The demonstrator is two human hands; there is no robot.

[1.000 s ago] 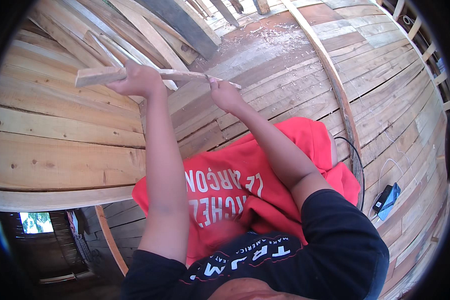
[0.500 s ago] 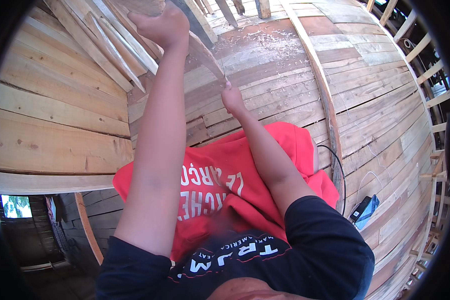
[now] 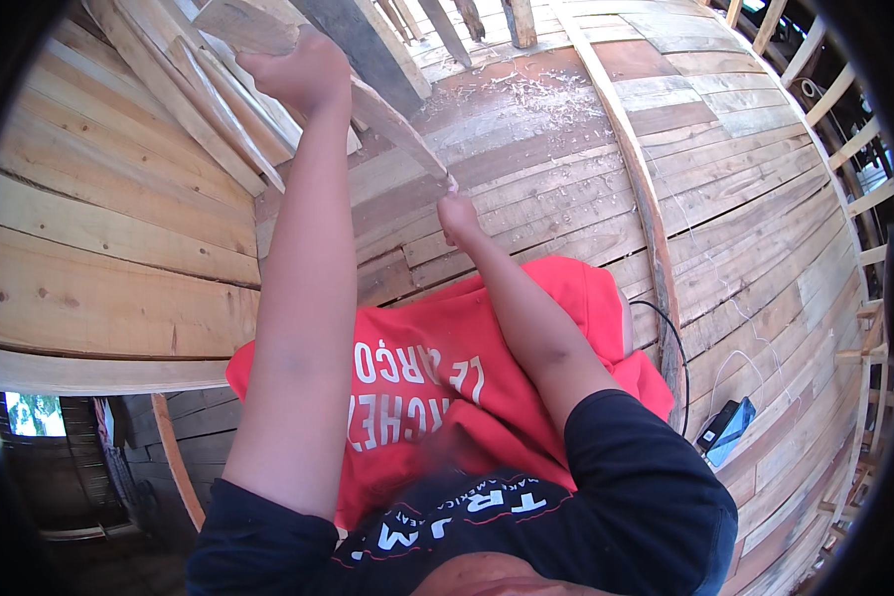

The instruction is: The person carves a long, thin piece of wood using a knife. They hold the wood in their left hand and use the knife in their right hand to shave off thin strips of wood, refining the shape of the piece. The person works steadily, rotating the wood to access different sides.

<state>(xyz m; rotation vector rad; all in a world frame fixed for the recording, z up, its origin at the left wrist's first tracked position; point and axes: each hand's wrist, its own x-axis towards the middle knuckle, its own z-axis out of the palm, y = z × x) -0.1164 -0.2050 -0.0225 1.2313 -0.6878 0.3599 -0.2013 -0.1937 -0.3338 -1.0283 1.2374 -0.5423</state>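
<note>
Plank floor (image 3: 745,214), pale shavings (image 3: 536,94) toward upper centre. Head view: wooden strip (image 3: 392,120), near level a second ago, now slopes from upper left toward centre, so its broad end rides higher in frame. Left hand (image 3: 303,74) wrapped round it, arm almost straight; right hand (image 3: 458,219) curled closed by the lower tip, elbow bent, what it grips unclear.

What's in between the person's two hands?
In the head view, a long wooden piece: the left hand grips it, and it slants down toward the right hand.
</note>
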